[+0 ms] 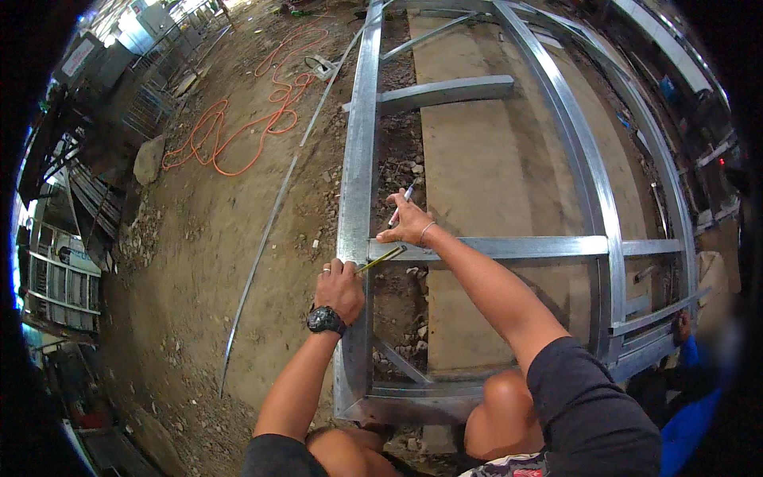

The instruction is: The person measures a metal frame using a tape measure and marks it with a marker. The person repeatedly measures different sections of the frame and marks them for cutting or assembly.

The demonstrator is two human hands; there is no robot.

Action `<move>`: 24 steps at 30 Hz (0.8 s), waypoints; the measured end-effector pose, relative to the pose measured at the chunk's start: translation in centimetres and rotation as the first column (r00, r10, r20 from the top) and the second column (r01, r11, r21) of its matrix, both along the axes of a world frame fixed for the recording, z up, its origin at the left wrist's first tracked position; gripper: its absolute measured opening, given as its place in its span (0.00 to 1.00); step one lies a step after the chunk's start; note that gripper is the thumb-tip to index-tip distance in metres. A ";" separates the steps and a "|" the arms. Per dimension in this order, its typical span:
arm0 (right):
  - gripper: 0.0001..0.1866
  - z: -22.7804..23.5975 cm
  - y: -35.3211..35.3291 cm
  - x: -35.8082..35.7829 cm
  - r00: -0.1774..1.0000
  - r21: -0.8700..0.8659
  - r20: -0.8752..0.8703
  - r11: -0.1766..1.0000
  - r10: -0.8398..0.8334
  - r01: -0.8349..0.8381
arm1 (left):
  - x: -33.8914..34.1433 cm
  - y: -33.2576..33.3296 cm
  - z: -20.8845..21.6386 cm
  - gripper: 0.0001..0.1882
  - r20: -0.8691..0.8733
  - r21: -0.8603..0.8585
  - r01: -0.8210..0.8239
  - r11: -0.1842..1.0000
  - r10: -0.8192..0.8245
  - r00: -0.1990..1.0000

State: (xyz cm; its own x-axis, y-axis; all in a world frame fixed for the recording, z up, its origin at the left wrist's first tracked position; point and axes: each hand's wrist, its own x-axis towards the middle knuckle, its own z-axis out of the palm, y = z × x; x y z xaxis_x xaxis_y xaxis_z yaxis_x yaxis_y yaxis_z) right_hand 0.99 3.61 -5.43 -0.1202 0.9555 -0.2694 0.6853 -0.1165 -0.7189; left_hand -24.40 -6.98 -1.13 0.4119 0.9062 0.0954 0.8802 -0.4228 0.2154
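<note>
L hand (340, 290) is covering the long steel beam's (358, 159) near stretch; yellow tape (385, 258) is slanting off it, narrowing the pass btwn it & R hand (410, 219), whose pen (408, 192) is jutting up. Crossbar (517, 247) is barring low moves fwd on R. I'm seeing open air above the beam's far stretch; orange cord (218, 143) is lying well off L.

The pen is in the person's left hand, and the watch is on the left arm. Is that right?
Not quite: the pen is in the right hand, as the head view shows. The watch is on the left arm.
</note>
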 end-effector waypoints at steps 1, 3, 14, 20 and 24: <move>0.62 -0.1 -0.1 0.7 0.999 -0.014 -0.046 1.000 -0.010 0.009 | 0.3 0.1 0.0 0.10 0.006 -0.011 0.012 1.000 -0.012 1.000; 0.61 -0.3 -0.5 2.6 0.993 0.031 -0.117 0.999 0.013 -0.009 | 0.8 0.5 -0.3 0.10 0.003 -0.022 0.036 0.999 -0.036 0.999; 0.56 1.1 -3.9 10.3 0.991 -0.020 -0.109 0.997 0.077 -0.080 | 0.6 -0.2 0.1 0.09 0.039 -0.017 0.022 1.000 -0.021 0.999; 0.56 0.3 -3.1 6.3 0.996 0.011 0.088 1.000 0.018 -0.019 | 0.9 0.3 -0.3 0.09 -0.003 -0.009 0.048 0.999 -0.048 0.999; 0.56 1.0 -5.5 10.9 0.997 -0.063 0.074 0.998 0.024 -0.019 | -0.4 -0.1 -0.3 0.10 -0.017 -0.044 0.012 0.999 -0.013 1.000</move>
